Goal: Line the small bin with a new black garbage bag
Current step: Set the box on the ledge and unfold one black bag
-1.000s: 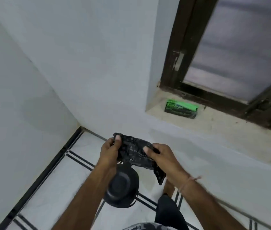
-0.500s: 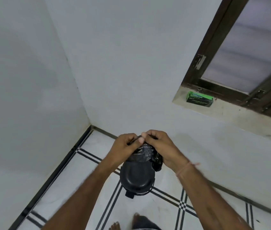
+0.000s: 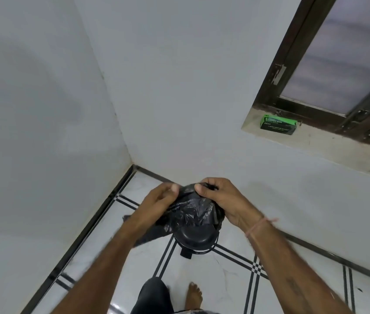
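A crumpled black garbage bag (image 3: 190, 211) with white print hangs between my hands above the floor. My left hand (image 3: 156, 201) pinches its upper edge on the left. My right hand (image 3: 221, 200) pinches the same edge on the right, thumbs close together. Part of the bag trails down to the left under my left forearm. Directly below stands the small black bin (image 3: 194, 237) with its round lid closed and a pedal at the front; the bag hides its far side.
The bin stands near a corner of two white walls on white floor tiles with black lines. A green box of garbage bags (image 3: 277, 124) lies on the window sill (image 3: 315, 141) at the right. My bare foot (image 3: 193, 295) is just behind the bin.
The folded bag has loosened and spread out between my hands, which have moved slightly apart. The camera has tilted, so the bin now sits lower under the bag.
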A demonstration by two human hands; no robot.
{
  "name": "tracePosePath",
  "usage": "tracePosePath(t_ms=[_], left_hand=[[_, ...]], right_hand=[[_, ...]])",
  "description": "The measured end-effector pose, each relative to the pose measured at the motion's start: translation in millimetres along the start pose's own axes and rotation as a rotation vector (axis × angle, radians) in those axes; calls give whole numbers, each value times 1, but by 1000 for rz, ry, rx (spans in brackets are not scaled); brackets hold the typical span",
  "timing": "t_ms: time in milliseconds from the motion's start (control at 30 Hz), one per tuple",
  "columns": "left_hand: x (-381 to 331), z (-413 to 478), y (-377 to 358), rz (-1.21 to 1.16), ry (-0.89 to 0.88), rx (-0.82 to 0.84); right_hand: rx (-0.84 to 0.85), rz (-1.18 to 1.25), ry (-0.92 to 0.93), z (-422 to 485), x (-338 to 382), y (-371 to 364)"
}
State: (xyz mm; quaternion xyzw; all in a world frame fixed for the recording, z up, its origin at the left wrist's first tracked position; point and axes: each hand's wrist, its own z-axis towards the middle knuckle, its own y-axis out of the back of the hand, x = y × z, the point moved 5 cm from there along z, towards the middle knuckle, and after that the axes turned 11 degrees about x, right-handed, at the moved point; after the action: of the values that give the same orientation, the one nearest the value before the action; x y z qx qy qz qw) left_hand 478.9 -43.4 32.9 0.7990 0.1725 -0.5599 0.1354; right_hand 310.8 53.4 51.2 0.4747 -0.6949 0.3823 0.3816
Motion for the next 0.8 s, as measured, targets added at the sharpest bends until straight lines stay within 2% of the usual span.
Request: tracePosePath(t_ms=[67, 133, 267, 333, 433, 567, 633, 800], left_hand=[[-11, 7, -14, -111, -39, 65], [-15, 12, -11, -158, -95, 23], [-7, 16, 14, -110, -138, -58], [-2, 13, 28, -88, -140, -67], [3, 12, 45, -20, -92, -2], [-15, 16, 35, -34, -30, 237], [-23, 20, 33, -89, -73, 243], [-5, 28, 46, -204, -75, 157]], right_hand=[[42, -17, 6, 2, 7, -7], [-15, -13, 37, 1, 14, -4], [-374, 65, 101, -11, 8, 14], [-450, 88, 100, -12, 0, 12], [-428, 89, 120, -5, -1, -4], [-287, 27, 194, 15, 13, -32], [-267, 36, 202, 23, 18, -40], [-470, 175, 162, 22, 4, -44]])
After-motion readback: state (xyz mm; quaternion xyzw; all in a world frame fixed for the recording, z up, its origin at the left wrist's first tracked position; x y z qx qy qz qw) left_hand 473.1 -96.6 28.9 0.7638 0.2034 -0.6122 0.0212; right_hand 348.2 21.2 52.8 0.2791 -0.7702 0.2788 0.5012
